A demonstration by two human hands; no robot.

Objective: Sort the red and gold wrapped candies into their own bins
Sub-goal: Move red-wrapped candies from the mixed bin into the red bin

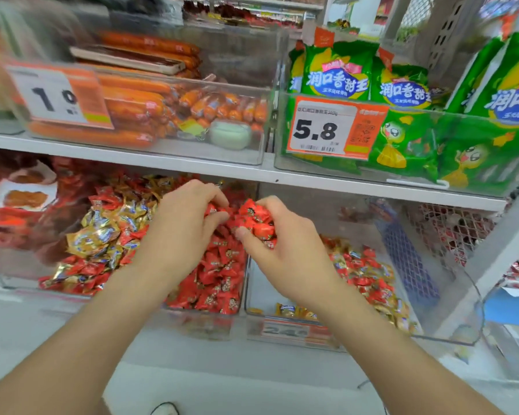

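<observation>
Three clear bins stand on the lower shelf. The left bin (24,281) holds mixed gold candies (96,232) and red ones. The middle bin (201,322) is full of red candies (219,280). The right bin (450,310) holds a red and gold mix (369,277). My left hand (183,223) and my right hand (279,238) meet above the middle bin. My right hand grips a handful of red candies (256,218). My left hand's curled fingers pinch red candies at that handful's left edge.
The upper shelf carries a clear bin of orange sausages (138,106) with a price tag (57,97) and a bin of green snack bags (402,91) with a 5.8 tag (327,130). A white shelf upright (498,244) rises at the right.
</observation>
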